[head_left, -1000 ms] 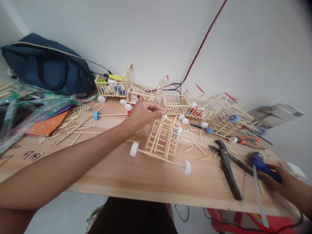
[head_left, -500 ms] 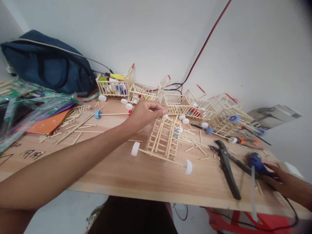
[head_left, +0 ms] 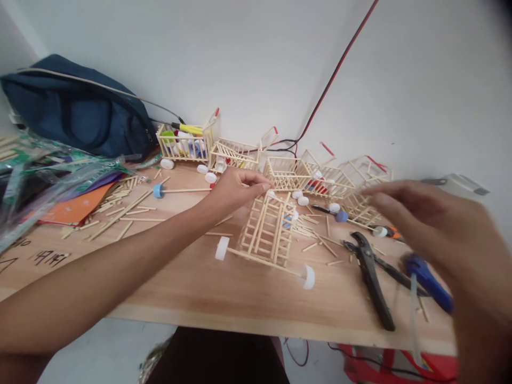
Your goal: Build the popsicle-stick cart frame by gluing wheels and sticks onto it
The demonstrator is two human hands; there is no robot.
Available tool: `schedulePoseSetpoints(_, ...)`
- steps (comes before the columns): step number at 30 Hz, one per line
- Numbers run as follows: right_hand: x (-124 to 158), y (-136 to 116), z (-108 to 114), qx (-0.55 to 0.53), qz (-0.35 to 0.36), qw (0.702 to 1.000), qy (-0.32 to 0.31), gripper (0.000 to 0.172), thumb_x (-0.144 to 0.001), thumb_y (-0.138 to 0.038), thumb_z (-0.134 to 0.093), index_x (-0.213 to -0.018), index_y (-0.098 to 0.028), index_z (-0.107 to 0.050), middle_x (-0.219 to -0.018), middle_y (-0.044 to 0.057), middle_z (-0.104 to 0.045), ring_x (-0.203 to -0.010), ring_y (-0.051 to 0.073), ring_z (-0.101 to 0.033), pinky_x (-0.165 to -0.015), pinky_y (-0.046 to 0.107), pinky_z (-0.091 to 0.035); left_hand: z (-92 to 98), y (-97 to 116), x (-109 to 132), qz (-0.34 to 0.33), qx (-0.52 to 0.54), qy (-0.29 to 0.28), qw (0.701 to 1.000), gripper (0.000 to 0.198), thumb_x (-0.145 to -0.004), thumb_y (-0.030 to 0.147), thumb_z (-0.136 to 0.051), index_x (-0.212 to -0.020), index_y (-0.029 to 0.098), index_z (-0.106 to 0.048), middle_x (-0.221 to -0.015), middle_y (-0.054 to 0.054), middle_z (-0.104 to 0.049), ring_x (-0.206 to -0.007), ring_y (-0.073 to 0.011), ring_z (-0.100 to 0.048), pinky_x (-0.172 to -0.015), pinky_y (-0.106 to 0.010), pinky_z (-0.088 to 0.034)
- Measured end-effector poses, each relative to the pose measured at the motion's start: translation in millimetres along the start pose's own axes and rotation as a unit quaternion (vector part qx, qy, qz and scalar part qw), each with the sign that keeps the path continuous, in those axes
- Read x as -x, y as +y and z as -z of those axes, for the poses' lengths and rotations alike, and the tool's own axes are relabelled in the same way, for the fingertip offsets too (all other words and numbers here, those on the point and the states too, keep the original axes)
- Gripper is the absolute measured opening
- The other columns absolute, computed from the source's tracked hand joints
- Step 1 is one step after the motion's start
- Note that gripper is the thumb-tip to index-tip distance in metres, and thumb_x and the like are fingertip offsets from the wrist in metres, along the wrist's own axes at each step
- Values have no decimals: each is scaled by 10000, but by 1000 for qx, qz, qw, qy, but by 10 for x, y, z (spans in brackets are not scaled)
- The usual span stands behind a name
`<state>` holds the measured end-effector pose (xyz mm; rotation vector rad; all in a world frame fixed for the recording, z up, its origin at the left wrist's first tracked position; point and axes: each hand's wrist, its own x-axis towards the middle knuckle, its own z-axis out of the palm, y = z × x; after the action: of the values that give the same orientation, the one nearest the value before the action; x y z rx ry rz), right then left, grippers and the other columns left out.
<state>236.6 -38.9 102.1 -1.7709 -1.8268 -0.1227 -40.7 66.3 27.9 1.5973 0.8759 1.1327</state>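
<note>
A toy cart made of thin wooden sticks [head_left: 267, 229] lies on the table before me, with white bottle-cap wheels [head_left: 309, 277] on its near axle. At its far end my left hand [head_left: 248, 184] pinches it, thumb and fingers closed by a small white cap [head_left: 271, 194]. The exact point of grip is partly hidden. My right hand [head_left: 436, 229] is raised above the right side of the table, fingers apart and holding nothing. Beneath it lies a blue glue gun [head_left: 428, 280] with a clear glue stick [head_left: 414, 320] hanging over the table edge.
Several finished stick carts [head_left: 288, 173] stand along the wall. Black-handled pliers [head_left: 372, 282] lie left of the glue gun. Cut sticks [head_left: 120, 200] are scattered at left and behind the cart. A stick axle with a blue cap [head_left: 159, 191] lies nearby. A blue bag [head_left: 80, 106] stands back left.
My right hand has come off the glue gun and risen up and to the left over the table. My left hand keeps its place at the cart.
</note>
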Motion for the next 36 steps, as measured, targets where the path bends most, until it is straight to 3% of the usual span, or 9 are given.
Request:
schedulePoseSetpoints(2,-214,-394,-237,-54,-3,998,-37,243,-859,-473,-636,-946,-267,-732,-938,41,-750,-765,184,-660,-700,334,-466,3,-16,-1,4,15,-2,1000,163,-739,312,-751,-788,159,-775,-855,-55,-765,-815,-157,-664,-797,-288,-501)
schedulePoseSetpoints(4,-378,-601,-462,-111,28,991,-74,226,-841,-432,-656,-923,-232,-722,-862,43,-736,-724,168,-636,-650,303,-457,8,-27,-4,10,30,-11,999,183,-730,320,-768,-812,156,-779,-884,-62,-770,-831,-160,-668,-803,-289,-499)
schedulePoseSetpoints(7,-515,-690,-726,-155,69,979,-114,203,-846,-383,-647,-930,-211,-713,-823,36,-716,-668,146,-591,-619,291,-429,17,-32,-6,14,42,-16,999,210,-712,317,-791,-835,148,-774,-875,-59,-765,-820,-160,-668,-794,-290,-500)
schedulePoseSetpoints(11,-577,-705,-906,-175,98,970,-138,181,-850,-341,-625,-904,-196,-720,-767,15,-687,-662,134,-557,-629,285,-401,20,-22,-4,29,69,-20,997,244,-694,267,-801,-882,131,-728,-798,-36,-728,-756,-138,-658,-740,-270,-499)
schedulePoseSetpoints(18,-606,-752,-953,-175,104,962,-181,216,-839,-375,-622,-824,-187,-726,-718,11,-664,-638,127,-513,-594,271,-350,4,13,-7,40,83,-17,996,234,-661,168,-789,-805,140,-606,-710,5,-659,-688,-101,-620,-680,-232,-483)
schedulePoseSetpoints(28,-659,-677,-1025,-209,87,948,-225,268,-792,-441,-654,-725,-181,-653,-597,-31,-532,-554,90,-393,-535,248,-287,95,17,-12,-13,28,-32,999,168,-658,217,-788,-758,141,-675,-744,-14,-684,-708,-125,-620,-710,-265,-483)
schedulePoseSetpoints(36,-747,-678,-958,-200,114,930,-285,193,-808,-364,-627,-728,-189,-639,-620,-40,-505,-592,97,-415,-572,252,-313,281,78,-70,-12,-109,-139,984,148,-650,213,-782,-789,162,-778,-687,-17,-715,-619,-121,-592,-600,-243,-435)
